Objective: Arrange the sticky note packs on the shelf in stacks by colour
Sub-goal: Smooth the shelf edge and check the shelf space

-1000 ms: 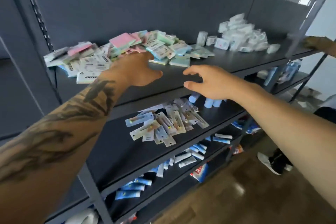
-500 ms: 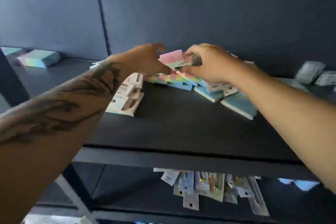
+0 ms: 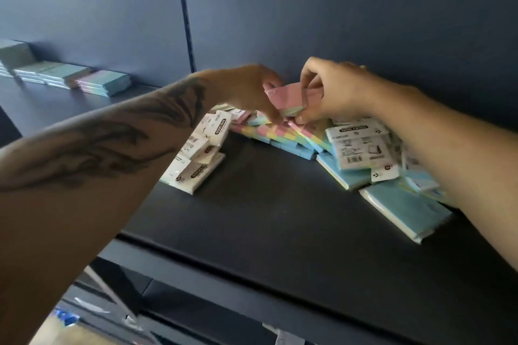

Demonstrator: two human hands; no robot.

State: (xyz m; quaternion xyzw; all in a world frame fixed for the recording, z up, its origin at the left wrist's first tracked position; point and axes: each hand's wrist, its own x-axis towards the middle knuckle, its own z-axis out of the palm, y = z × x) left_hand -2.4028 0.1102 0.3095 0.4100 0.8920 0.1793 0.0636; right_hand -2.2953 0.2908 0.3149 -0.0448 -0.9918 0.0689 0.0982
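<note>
Pink pack [image 3: 286, 99] now higher off the heap, between both hands.

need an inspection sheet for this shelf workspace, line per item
surface: dark flat shelf board, front part bare
job's things: loose heap of pastel sticky note packs; pink-topped pack lifted above it; neat stacks of packs far left
clutter: white-labelled packs tumbled at the heap's left
hands: left hand and right hand both grip the pink-topped pack
cables: nothing seen
surroundings: dark back panel; lower shelf below
</note>
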